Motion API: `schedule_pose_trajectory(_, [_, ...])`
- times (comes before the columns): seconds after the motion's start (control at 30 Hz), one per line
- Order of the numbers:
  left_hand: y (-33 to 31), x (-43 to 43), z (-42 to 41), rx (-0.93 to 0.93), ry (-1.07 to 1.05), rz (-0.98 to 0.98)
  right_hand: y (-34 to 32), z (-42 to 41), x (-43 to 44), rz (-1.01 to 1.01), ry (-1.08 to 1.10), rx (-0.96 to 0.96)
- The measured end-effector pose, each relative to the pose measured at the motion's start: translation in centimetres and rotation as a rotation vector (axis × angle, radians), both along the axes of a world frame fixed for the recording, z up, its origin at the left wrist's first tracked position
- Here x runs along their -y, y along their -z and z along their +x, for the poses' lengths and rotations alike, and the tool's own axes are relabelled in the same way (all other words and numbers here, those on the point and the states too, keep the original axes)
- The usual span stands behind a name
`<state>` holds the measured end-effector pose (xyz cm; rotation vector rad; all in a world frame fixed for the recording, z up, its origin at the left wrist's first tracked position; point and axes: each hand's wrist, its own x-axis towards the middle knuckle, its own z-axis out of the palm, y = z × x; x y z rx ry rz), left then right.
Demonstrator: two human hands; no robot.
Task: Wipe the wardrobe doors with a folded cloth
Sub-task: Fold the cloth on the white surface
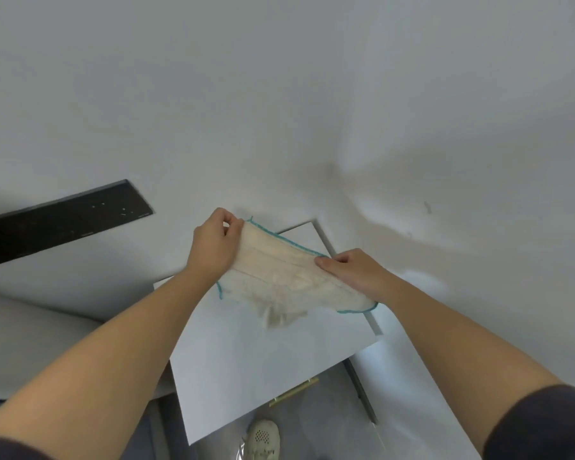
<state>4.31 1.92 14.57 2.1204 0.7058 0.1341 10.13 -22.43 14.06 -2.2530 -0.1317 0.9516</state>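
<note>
Pinching the teal-edged cloth (279,277) taut at both ends with left hand (213,247) and right hand (352,273), just in front of the white wardrobe door (246,360), probably squaring up the fold before wiping.

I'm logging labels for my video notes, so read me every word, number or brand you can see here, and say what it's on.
No text here can be read.
black strip: a few small white marks, too small and blurred to read.
cloth: no text visible, only a teal stitched edge.
white door: no text visible.
shoe: no brand or label visible.
</note>
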Motion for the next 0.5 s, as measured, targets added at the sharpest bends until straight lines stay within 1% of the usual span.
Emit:
schedule_pose_trajectory(0.07, [0.0, -0.2, -0.2, -0.041, 0.009, 0.017, -0.5, 0.3, 0.2, -0.024, -0.041, 0.017])
schedule_pose_trajectory(0.13, [0.7, -0.4, 0.2, -0.069, 0.016, 0.028, 0.0, 1.1, -0.1, -0.063, -0.066, 0.124])
schedule_pose_trajectory(0.2, [1.8, -0.8, 0.8, -0.098, 0.019, 0.017, 1.0, 1.8, -0.5, -0.09, -0.074, 0.219])
schedule_pose_trajectory(0.33, [4.3, -0.9, 2.2, -0.172, 0.048, -0.005, 4.0, 2.3, -1.3, -0.122, -0.066, 0.303])
schedule_pose_trajectory(0.4, [5.4, -0.9, 2.4, -0.182, 0.053, -0.04, 5.2, 2.2, -1.4, -0.098, -0.003, 0.351])
schedule_pose_trajectory(0.5, [7.0, -1.7, 2.4, -0.161, 0.081, -0.161, 6.6, 2.1, -1.0, -0.084, 0.048, 0.344])
